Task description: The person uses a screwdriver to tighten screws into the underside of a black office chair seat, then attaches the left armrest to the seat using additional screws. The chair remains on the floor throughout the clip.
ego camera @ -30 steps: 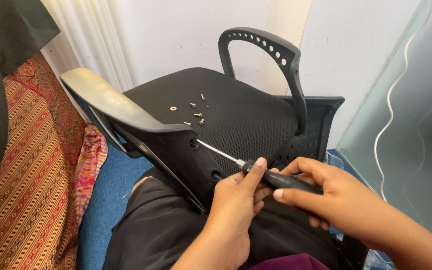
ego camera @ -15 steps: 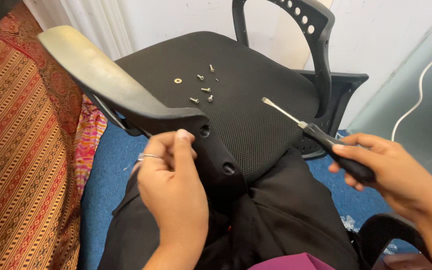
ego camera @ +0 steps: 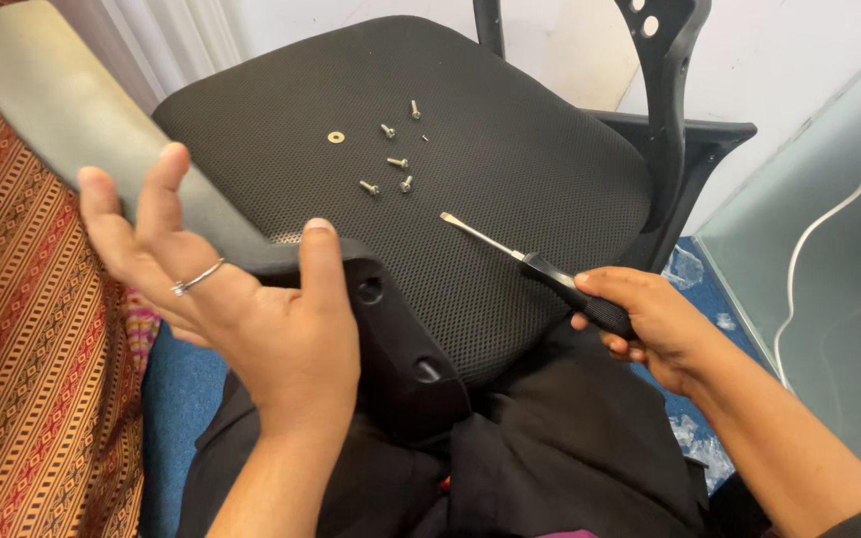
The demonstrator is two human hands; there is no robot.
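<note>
Screwdriver (ego camera: pixel 550 274) gripped in right hand (ego camera: pixel 650 324), fingers (ego camera: pixel 600 289) closed around black handle, metal shaft pointing up and away over chair seat (ego camera: pixel 510 130), tip just above mesh, near middle of seat. Wrist low at near right edge of seat, forearm reaching in from lower right. Shaft slim, silvery, straight; handle dark, mostly covered by the grip.

Left hand (ego camera: pixel 251 309) raised at near left edge of seat, palm turned inward, fingers (ego camera: pixel 161 194) spread and open, slightly blurred; thumb against black armrest bracket (ego camera: pixel 391 339), silver ring (ego camera: pixel 197 278) on one finger. Grey armrest pad (ego camera: pixel 62 100) slanting up and left from behind this hand, beyond left edge of seat.

Five small screws (ego camera: pixel 391 159) and one brass-coloured washer (ego camera: pixel 336 136) lying loose on seat mesh, toward far half of seat, well apart from screwdriver tip. Second armrest loop (ego camera: pixel 665 90), black with holes, upright at far right edge of seat. Patterned fabric (ego camera: pixel 22 379) left of seat; blue floor (ego camera: pixel 181 399) below seat.
</note>
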